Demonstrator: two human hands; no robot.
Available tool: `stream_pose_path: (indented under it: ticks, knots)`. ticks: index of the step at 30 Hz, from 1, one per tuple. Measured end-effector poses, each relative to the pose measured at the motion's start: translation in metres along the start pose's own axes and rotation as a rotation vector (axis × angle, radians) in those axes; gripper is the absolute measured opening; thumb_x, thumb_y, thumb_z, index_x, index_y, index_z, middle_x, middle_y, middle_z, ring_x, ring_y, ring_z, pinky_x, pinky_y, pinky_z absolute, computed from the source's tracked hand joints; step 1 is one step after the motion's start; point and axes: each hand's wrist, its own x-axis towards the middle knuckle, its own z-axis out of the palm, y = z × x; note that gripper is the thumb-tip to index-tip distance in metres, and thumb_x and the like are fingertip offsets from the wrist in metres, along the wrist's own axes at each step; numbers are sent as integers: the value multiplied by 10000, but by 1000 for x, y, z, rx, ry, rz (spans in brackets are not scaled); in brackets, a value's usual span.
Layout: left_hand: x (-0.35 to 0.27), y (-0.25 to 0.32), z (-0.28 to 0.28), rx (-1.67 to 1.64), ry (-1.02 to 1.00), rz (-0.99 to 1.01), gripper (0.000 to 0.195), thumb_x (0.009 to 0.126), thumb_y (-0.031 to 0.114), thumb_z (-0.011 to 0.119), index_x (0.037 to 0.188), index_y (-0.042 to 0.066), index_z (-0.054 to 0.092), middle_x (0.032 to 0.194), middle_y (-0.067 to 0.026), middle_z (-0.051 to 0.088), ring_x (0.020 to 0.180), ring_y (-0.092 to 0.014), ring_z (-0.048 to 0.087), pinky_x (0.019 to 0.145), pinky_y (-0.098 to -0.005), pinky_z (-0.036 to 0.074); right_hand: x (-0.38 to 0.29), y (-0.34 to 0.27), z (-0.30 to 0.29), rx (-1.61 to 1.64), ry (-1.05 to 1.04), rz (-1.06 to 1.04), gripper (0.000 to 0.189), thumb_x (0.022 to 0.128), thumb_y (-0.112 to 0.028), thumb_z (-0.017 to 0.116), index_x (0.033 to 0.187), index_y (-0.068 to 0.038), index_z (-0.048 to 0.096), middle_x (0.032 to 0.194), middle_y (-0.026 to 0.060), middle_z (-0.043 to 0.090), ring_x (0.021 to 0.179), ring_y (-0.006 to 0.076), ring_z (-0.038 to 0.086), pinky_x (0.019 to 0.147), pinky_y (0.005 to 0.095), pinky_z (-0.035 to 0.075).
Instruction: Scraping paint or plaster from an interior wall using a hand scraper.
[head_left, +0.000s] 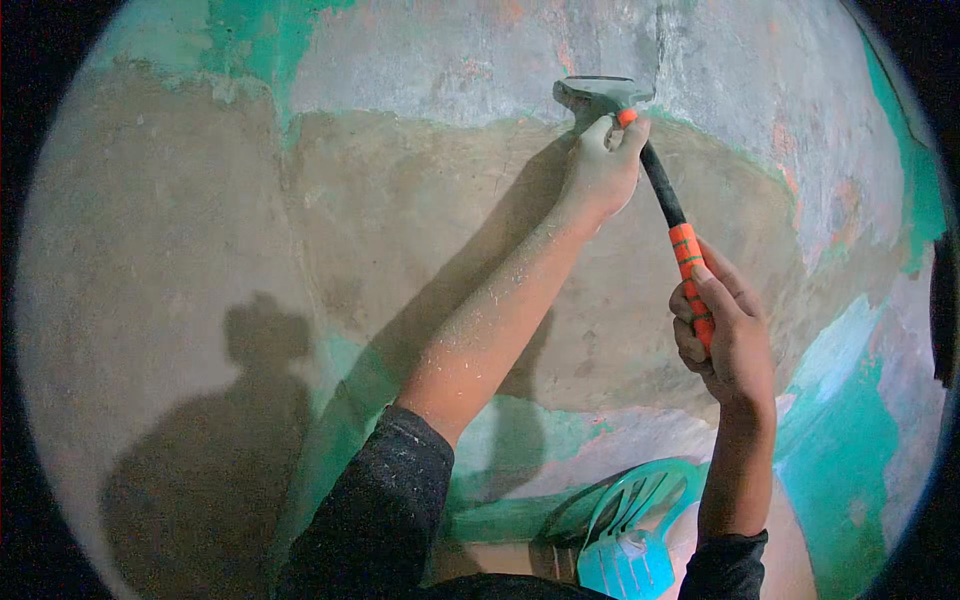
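Observation:
A long-handled scraper (663, 187) with a wide grey head (604, 91) is held up against the wall in front of me. My left hand (606, 161) grips it just below the head, beside an orange collar. Dust and pale flakes cover that hand and forearm. Lower down, my right hand (727, 322) is wrapped around the orange grip with dark bands. The head meets the wall near the border between grey-white paint (450, 67) and bare brownish plaster (450, 225). Whether the blade edge touches the surface is hard to tell.
Below my arms stands a green plastic chair (626, 566) with a slatted back, close to the wall's foot. Green paint patches (840, 442) remain on the lower right and upper left of the wall. My shadow (210, 450) falls on the left. A dark object (943, 311) shows at the right rim.

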Motion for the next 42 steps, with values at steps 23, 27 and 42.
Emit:
stream_pose_path:
  ticks: [23, 27, 42]
  knots:
    - [1, 18, -8, -42, -58, -13, 408, 967, 463, 600, 1021, 59, 612, 817, 8, 597, 674, -84, 610, 583, -256, 456, -8, -14, 18, -72, 50, -28, 528, 1003, -226, 500, 1492, -43, 419, 736, 15, 516, 434, 49, 371, 375, 212, 256]
    - [-13, 12, -15, -22, 4, 13, 441, 947, 437, 614, 948, -4, 634, 728, -57, 609, 686, -113, 577, 621, -314, 462, -14, -4, 12, -101, 13, -49, 520, 1008, -233, 518, 1474, -17, 435, 713, 9, 501, 421, 45, 352, 365, 211, 246]
    - [-53, 3, -53, -22, 7, -18, 379, 965, 411, 618, 963, 32, 616, 745, 26, 545, 688, -77, 500, 635, -273, 412, -28, 24, 25, -95, -84, 13, 534, 1003, -226, 548, 1481, -18, 432, 705, -1, 486, 432, 37, 348, 376, 217, 232]
